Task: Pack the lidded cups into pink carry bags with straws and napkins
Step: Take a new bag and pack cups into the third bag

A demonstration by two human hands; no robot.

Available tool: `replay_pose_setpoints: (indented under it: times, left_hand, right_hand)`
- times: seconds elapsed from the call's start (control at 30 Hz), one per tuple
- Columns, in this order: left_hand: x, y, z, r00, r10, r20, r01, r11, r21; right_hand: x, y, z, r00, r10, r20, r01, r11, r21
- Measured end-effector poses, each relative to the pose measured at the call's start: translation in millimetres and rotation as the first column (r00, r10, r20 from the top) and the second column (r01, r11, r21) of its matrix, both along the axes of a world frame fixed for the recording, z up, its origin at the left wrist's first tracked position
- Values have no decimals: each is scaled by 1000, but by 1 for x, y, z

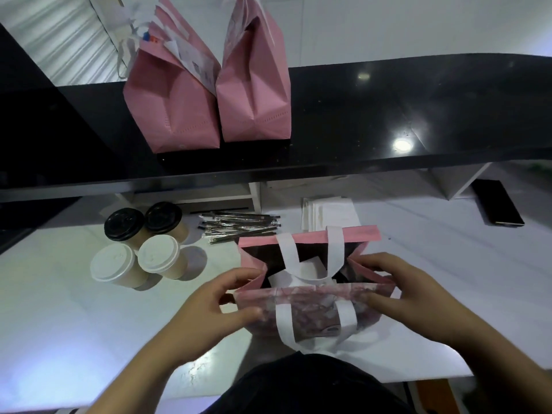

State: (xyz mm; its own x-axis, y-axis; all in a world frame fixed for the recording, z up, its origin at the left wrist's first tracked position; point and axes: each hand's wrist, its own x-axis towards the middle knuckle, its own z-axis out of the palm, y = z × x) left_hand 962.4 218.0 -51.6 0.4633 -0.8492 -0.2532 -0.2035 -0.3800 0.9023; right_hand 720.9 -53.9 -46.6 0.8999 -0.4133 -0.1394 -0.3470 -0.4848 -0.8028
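Two packed pink bags point(206, 94) stand on the shelf, four lidded cups point(140, 243) wait on the desk point(59, 309), both hands point(221, 303) pinching a third bag's point(310, 306) corners open.

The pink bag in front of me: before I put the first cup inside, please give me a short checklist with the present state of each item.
1. Pink bag mouth held open by left hand and right hand: ok.
2. White handles out of the opening: not ok, one droops across it.
3. Bag interior free of items: cannot tell, too dark.
4. Four lidded cups upright, lids on: ok.
5. Straws and napkins set out behind the bag: ok.
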Motion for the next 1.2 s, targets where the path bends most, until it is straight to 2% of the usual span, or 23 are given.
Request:
replay_pose_setpoints:
  times: [0.1, 0.17, 0.3, 0.4, 0.47, 0.57, 0.63, 0.73, 0.93, 1.03, 1.2]
  left_hand:
    - [-4, -10, -5, 996, 18, 86, -17, 1000, -12]
    - [-4, -15, -9, 994, 99, 41, -97, 994, -50]
    - [-2, -17, -17, 959, 248, -140, -260, 963, -76]
    - [3, -18, -21, 931, 325, -167, -339, 939, -64]
    - [12, -18, -23, 937, 321, -139, -330, 943, -42]
    - [25, -20, -23, 979, 203, -14, -203, 979, 26]
    - [31, -23, -22, 978, 152, 146, -160, 986, 44]
    - [33, -25, -22, 926, 106, 362, -109, 994, -11]
    - [23, -28, -26, 868, 29, 495, -19, 999, -26]
    - [19, -29, -26, 829, -8, 559, 45, 998, -52]
    - [19, -23, -25, 819, -54, 571, 91, 995, -37]
  right_hand:
    - [4, -6, -11, 999, 30, 25, -30, 999, 28]
    - [5, -9, -17, 999, 21, 33, -24, 996, 89]
    - [8, -7, -26, 997, -61, 46, 49, 970, 239]
    - [12, -7, -28, 981, -188, 54, 157, 921, 357]
    - [13, -12, -28, 970, -241, 14, 222, 912, 344]
    - [17, -18, -25, 985, -175, 1, 169, 956, 238]
    - [20, -21, -23, 989, -141, 43, 139, 989, 49]
    - [22, -20, -24, 988, -93, 121, 118, 967, -224]
    - [22, -15, -29, 980, 23, 199, 70, 891, -448]
    - [20, -15, -36, 970, 124, 208, 23, 807, -590]
    - [17, -17, -37, 959, 157, 235, 33, 765, -644]
